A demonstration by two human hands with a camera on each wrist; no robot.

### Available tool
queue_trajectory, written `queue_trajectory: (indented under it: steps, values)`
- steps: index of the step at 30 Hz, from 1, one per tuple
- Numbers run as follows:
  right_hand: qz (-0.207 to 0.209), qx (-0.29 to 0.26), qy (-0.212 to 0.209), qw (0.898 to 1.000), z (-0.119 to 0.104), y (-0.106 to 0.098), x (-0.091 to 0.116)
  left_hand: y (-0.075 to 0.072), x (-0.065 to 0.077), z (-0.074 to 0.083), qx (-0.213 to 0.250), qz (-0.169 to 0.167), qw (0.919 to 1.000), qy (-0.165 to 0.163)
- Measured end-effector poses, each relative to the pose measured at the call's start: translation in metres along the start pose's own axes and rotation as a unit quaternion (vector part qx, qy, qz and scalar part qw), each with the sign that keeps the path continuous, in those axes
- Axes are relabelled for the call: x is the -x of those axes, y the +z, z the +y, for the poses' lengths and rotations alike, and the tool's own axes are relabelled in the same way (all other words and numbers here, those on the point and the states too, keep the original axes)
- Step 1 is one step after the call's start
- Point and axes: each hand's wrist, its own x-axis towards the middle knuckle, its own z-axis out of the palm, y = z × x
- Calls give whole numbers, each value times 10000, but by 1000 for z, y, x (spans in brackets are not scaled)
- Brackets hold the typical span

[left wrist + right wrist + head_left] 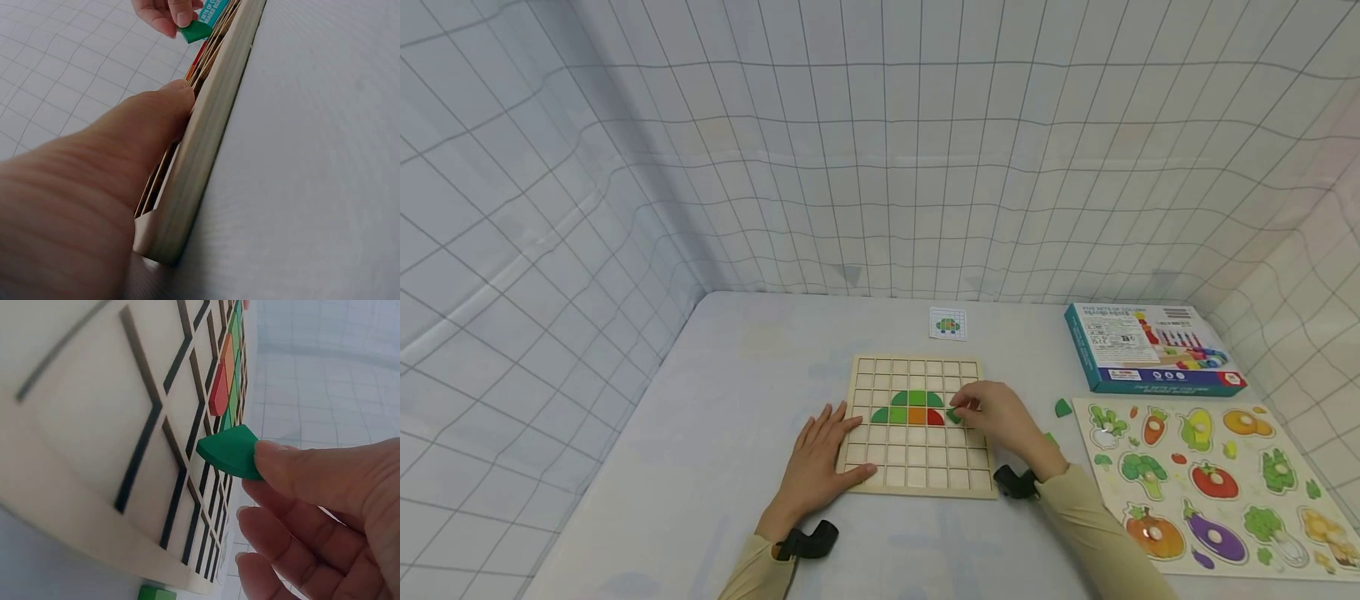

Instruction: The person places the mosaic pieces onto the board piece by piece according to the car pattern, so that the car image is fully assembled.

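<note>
My right hand [1000, 414] pinches a dark green quarter-round block [230, 451] between thumb and fingertips, just over the grid board [917, 456] and right of a red quarter-round block [935, 417]. An orange square [917, 416], light green squares and dark green quarter-rounds sit beside the red one in the board's cells. Along the board's left edge rests my left hand [820, 457], fingers spread. In the left wrist view its thumb [147, 115] lies on the board's near part. Behind the board is a small picture card [948, 323] with a green figure.
A loose dark green quarter-round [1063, 407] lies right of the board; a light green block [1050, 437] is partly hidden by the right wrist. Farther right are a vegetable puzzle board [1176, 492] and a blue-edged box [1150, 350]. Grid-patterned curtains [880, 167] surround the table.
</note>
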Motion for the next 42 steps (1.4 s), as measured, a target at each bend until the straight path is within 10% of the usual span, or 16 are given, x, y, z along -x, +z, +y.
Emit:
queue_trajectory:
  steps: [42]
  values:
    - [-367,302,446,9979,-3,2,-5,1,0,0,14,23,10000,-15]
